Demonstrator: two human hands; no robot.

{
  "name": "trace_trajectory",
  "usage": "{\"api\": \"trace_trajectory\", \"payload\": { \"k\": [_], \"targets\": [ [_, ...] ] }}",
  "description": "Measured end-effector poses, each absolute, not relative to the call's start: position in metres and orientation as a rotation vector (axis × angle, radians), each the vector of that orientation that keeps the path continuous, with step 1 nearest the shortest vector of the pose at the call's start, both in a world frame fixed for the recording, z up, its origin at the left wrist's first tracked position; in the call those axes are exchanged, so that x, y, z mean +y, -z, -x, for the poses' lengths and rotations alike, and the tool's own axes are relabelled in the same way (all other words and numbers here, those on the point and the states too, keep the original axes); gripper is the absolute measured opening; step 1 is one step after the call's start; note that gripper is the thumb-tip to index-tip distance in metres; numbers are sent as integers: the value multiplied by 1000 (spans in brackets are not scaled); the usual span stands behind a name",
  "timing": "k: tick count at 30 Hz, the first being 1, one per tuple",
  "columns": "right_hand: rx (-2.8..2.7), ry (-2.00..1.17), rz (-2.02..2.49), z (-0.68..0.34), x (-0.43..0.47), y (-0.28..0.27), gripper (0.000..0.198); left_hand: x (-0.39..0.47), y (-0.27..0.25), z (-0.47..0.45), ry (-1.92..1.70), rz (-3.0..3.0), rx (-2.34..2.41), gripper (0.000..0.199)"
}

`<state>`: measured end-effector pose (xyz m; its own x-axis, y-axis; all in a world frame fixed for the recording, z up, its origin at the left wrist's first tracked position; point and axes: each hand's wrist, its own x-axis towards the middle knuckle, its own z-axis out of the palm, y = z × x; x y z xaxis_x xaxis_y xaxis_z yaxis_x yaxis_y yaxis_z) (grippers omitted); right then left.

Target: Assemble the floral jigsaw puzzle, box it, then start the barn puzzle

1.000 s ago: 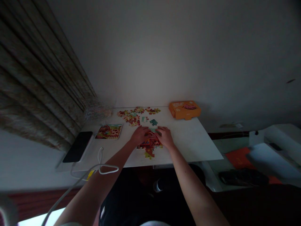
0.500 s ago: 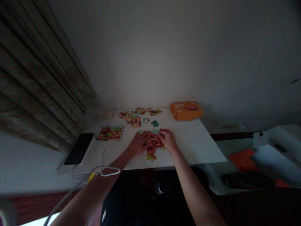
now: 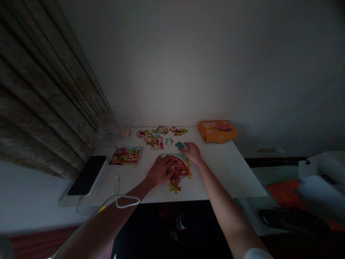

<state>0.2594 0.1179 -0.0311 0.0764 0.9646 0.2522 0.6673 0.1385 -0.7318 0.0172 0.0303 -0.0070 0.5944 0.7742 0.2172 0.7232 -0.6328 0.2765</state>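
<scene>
My left hand (image 3: 159, 170) lies flat with fingers spread on the left side of a partly joined jigsaw puzzle (image 3: 180, 169), which shows a red barn. Its fingers cover part of the picture. Just beyond the puzzle's top edge, my right hand (image 3: 193, 152) pinches the right side of a loose teal puzzle piece (image 3: 179, 145) between thumb and fingers. The piece appears to be at table level. A pale puzzle piece (image 3: 169, 142) lies to its left. Farther back is a spread of loose, colourful puzzle pieces (image 3: 153, 138).
A picture card (image 3: 125, 156) of a barn and cow lies left of the puzzle, near a dark phone (image 3: 87, 175). An orange box (image 3: 217, 132) stands at the table's back right. A white cable (image 3: 126, 205) loops over my left forearm. Clear crinkled plastic (image 3: 114, 129) sits by the curtain.
My right hand has left the puzzle's upper right part and moved away from me to the teal piece. My left hand stays on the puzzle. The view has shifted slightly.
</scene>
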Motion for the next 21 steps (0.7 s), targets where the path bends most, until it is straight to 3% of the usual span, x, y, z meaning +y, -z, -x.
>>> {"api": "trace_trajectory", "payload": {
  "k": [3, 7, 13, 21],
  "targets": [
    [-1822, -499, 1657, -260, 150, 20, 45, 30, 8, -16, -499, -2647, 1244, 49],
    [-1977, -586, 1566, -267, 167, 16, 41, 30, 8, -14, -543, -2620, 1242, 48],
    [-2048, -577, 1570, -276, 154, 23, 33, 28, 3, -16, -479, -2584, 1297, 46],
    [-2165, -704, 1601, -284, 141, 0, 44, 28, -3, -18, -395, -2573, 1331, 45]
  ]
}}
